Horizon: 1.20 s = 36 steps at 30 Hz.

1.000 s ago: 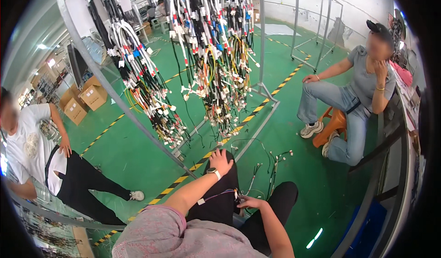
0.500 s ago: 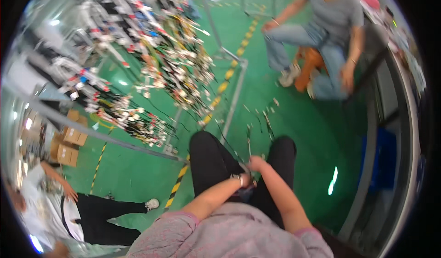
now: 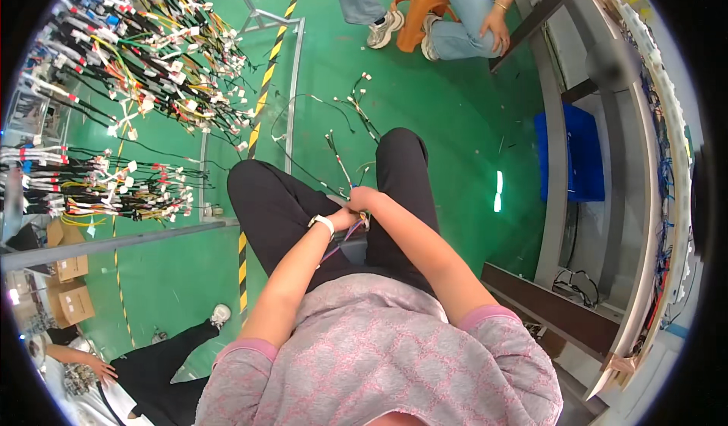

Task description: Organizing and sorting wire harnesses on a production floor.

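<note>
Over my lap both hands are closed round a wire harness [image 3: 341,166], close together and touching. My left hand [image 3: 346,218], with a white band at its wrist, sits nearer my body. My right hand [image 3: 365,198] lies just beyond it and covers part of the fingers. From the grip, dark wires with small white connectors spread out past my knees, above the green floor. A few purple and reddish wires [image 3: 353,230] come out below the hands toward my lap. The exact grip of the fingertips is hidden.
Many harnesses [image 3: 163,69] hang from a metal rack on the left. A person on an orange stool [image 3: 421,9] sits ahead; another person stands at lower left near cardboard boxes [image 3: 68,274]. On the right are a workbench [image 3: 652,221] with wires and a blue bin [image 3: 572,153].
My view has tilted down and swung, so the rack and the seated person stand higher in the picture. Both hands stay together on the harness over my lap.
</note>
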### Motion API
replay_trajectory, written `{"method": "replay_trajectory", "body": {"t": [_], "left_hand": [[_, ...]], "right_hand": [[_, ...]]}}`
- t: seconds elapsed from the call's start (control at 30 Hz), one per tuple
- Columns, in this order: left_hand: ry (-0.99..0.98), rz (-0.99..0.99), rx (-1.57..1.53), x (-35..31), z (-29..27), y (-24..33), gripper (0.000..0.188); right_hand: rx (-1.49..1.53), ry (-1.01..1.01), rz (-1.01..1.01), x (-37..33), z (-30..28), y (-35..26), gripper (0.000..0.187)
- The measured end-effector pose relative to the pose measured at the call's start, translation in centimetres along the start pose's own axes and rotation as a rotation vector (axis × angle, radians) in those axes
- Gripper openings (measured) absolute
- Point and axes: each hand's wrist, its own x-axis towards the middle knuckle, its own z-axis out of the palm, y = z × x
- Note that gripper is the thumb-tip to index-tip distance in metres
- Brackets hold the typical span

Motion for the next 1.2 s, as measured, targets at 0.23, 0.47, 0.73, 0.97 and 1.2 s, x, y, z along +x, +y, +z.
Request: {"method": "replay_trajectory", "body": {"t": [0.23,0.47,0.73,0.97,1.2], "left_hand": [[0.307,-0.013,-0.283,1.2,-3.3,-2.5,0.035],[0.514,-0.276,-0.484,0.2,-3.2,2.9,0.06],[0.476,0.034,0.441,-0.1,-2.2,-0.1,0.039],[0.463,0.097,0.51,0.5,-4.1,-4.0,0.03],[0.448,-0.078,0.206,0.0,-2.8,-1.3,0.039]], "right_hand": [[0.898,0.154,-0.085,1.5,-2.0,-2.1,0.041],[0.851,0.471,0.017,0.0,-1.5,1.0,0.035],[0.025,0.202,-0.086,-0.7,0.2,0.2,0.034],[0.078,0.142,-0.149,-1.2,-1.2,-1.5,0.05],[0.074,0.127,-0.084,-1.4,-0.9,-0.6,0.039]]}}
